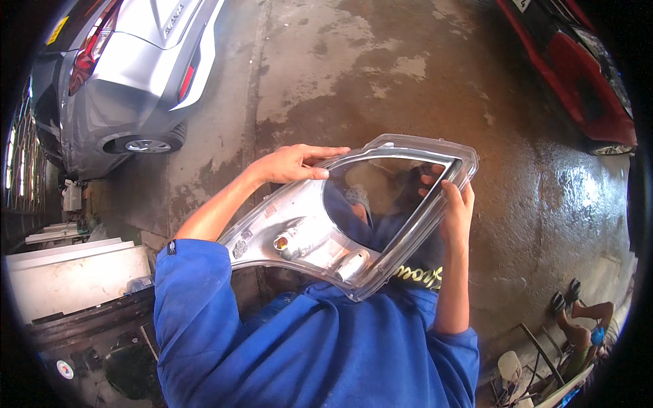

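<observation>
A car headlamp lens with a clear plastic rim and silvery inner trim is held tilted in front of my body. My left hand grips its upper left edge, with the thumb over the inner side and fingers along the rim. On the right edge, my right hand is closed around the rim; its fingertips show through the large see-through part. Two small rounded sockets stand out on the silvery trim, one with an amber spot. Through the see-through part I see a foot in a perforated shoe.
A silver car stands at the upper left and a red car at the upper right. The concrete floor is wet in patches. White panels lie at the left. Another person's legs and a metal frame are at the lower right.
</observation>
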`<state>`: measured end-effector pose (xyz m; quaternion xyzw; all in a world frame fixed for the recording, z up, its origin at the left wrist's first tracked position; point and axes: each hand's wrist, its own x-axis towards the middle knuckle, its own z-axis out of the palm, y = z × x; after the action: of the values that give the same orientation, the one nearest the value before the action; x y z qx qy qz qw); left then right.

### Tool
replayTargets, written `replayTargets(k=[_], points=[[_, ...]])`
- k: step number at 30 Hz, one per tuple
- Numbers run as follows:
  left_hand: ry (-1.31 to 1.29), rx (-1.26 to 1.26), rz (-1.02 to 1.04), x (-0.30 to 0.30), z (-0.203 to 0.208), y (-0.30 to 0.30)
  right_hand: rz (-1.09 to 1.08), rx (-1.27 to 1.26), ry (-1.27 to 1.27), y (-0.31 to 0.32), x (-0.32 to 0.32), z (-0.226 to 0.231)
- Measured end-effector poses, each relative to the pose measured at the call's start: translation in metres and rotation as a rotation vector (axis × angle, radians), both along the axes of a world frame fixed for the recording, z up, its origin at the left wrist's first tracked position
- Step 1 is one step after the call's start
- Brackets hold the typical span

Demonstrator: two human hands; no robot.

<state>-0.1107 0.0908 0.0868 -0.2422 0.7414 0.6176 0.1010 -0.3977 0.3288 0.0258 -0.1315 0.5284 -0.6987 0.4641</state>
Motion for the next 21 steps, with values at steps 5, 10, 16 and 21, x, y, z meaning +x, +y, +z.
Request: replayTargets(k=[5,10,16,21], points=[[-0.077,-0.051,0.142,-0.001,0.007,0.019,-0.025,0.028,-0.021,-0.004,0.000,0.000],[-0.105,-0.217,0.079,-0.004,0.004,0.017,-0.019,0.070,-0.077,-0.003,-0.004,-0.012],[0.060,-0.277,0.033,-0.006,-0.005,0.026,-0.498,0.269,1.049,-0.007,0.016,0.006],[0.079,-0.311,0.006,-0.016,-0.006,0.028,0.176,-0.201,1.597,-0.051,0.058,0.043]])
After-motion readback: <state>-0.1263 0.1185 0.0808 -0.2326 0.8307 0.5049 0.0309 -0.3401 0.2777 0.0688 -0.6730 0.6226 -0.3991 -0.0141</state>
